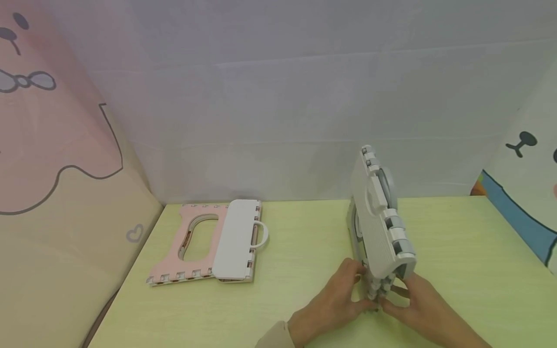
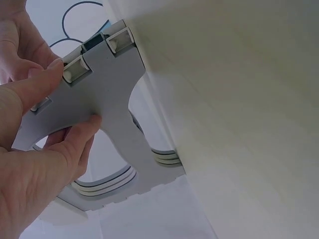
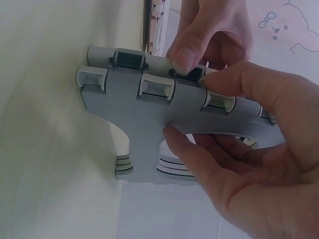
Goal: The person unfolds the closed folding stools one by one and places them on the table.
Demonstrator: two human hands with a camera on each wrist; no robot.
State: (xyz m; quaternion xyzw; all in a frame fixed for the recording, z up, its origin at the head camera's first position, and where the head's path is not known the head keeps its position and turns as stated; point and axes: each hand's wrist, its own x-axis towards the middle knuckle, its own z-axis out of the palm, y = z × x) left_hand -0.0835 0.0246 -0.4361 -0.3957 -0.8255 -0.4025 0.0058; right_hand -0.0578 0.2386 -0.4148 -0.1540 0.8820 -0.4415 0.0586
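Note:
A grey plastic folding stool (image 1: 378,222) stands on its edge on the table, its panels partly folded against each other. My left hand (image 1: 335,299) grips its near left side; in the left wrist view the thumb lies at the hinge edge and a fingertip touches the grey panel (image 2: 117,84) by its cut-out. From the other side my right hand (image 1: 422,304) holds the near right panel (image 3: 144,112), thumb by the row of hinge knuckles and fingers at the curved cut-out. Both thumbs are close together at the hinge. The fingers behind the panels are partly hidden.
On the left of the table lies a folded pink and white stool (image 1: 235,237) with a round handle loop (image 1: 262,235). The light yellow-green table (image 1: 304,251) meets a pale hanging cloth (image 1: 283,106) at the back. Cartoon-printed cloth (image 1: 65,145) hangs at both sides.

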